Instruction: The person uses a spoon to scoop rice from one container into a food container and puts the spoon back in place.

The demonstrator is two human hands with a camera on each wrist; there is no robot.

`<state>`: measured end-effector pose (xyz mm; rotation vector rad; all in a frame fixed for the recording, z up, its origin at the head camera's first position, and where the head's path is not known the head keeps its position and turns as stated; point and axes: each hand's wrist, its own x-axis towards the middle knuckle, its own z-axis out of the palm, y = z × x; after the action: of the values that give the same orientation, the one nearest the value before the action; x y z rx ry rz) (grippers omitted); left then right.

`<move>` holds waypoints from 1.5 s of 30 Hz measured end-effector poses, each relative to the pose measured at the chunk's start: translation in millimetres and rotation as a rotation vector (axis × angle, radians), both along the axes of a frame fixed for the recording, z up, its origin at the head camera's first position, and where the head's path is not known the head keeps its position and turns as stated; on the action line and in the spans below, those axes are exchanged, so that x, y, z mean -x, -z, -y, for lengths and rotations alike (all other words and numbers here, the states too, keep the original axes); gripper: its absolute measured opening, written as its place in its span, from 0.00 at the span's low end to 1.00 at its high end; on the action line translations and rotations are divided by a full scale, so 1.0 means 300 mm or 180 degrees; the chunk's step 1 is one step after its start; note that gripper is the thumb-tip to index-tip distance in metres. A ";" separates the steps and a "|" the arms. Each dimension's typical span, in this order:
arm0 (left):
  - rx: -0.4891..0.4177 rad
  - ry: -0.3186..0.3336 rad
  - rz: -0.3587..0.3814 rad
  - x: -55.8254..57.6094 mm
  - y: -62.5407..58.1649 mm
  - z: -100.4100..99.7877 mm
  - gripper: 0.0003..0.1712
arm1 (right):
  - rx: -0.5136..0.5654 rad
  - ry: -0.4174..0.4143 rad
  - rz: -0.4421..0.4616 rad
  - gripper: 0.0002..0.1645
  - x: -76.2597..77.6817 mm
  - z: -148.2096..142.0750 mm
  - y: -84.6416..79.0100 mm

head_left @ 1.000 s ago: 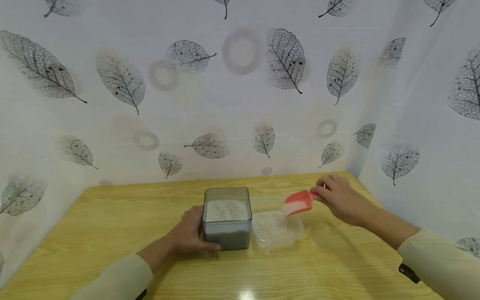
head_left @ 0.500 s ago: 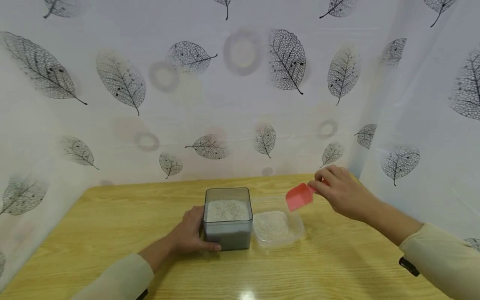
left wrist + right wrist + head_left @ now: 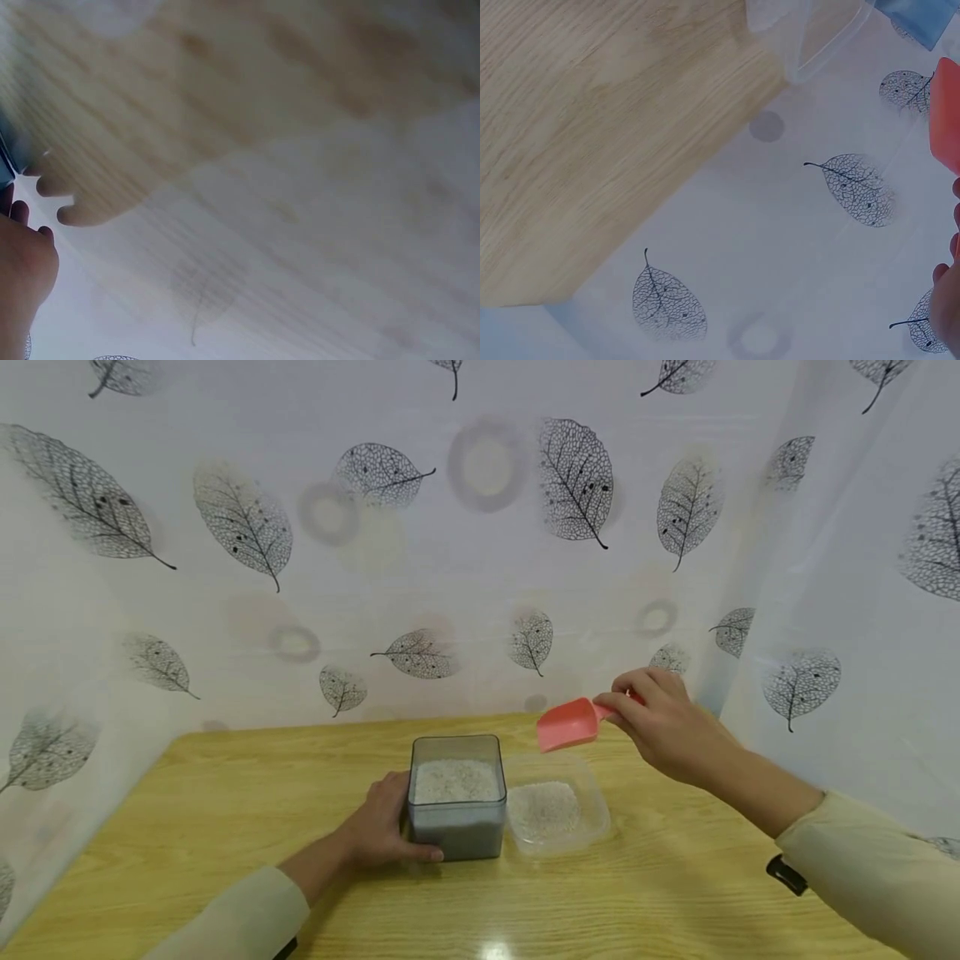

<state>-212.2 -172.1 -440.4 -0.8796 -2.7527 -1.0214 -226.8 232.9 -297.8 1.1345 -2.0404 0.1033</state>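
My left hand [image 3: 382, 827] grips the left side of a square, smoky-grey storage container [image 3: 459, 835], thumb along its front. White rice [image 3: 453, 781] fills much of it. My right hand [image 3: 671, 731] pinches the handle of a small red scoop [image 3: 567, 725], which hangs above the back of a clear plastic tub [image 3: 597, 814]. No rice shows in the scoop. A smaller heap of rice [image 3: 546, 807] lies in the tub, right beside the container. In the right wrist view, only part of the scoop [image 3: 945, 116] shows at the right edge.
Everything stands on a wood-grain table [image 3: 225, 827]. Behind it and to the right hangs a whitish curtain [image 3: 450, 552] printed with dark leaves. Light reflects off the table near its front.
The scoop was tipping rice into the tub; it then emptied, and my right hand lifted it and moved it left. My left hand stays on the container.
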 end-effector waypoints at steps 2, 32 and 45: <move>-0.0003 0.0000 -0.0019 -0.001 0.001 0.000 0.62 | 0.0058 -0.0050 0.0012 0.28 0.000 0.028 -0.004; 0.0015 -0.0017 0.0069 0.007 0.012 0.004 0.62 | -0.0847 -0.0312 -0.0220 0.18 -0.005 0.333 0.014; 0.0036 -0.0035 0.0056 0.002 0.002 0.000 0.63 | -0.1216 -0.0054 -0.0017 0.15 -0.017 0.404 0.055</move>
<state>-212.7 -172.2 -441.0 -0.8603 -2.7773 -1.0177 -221.6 111.8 -314.3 1.3790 -2.0999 -0.2931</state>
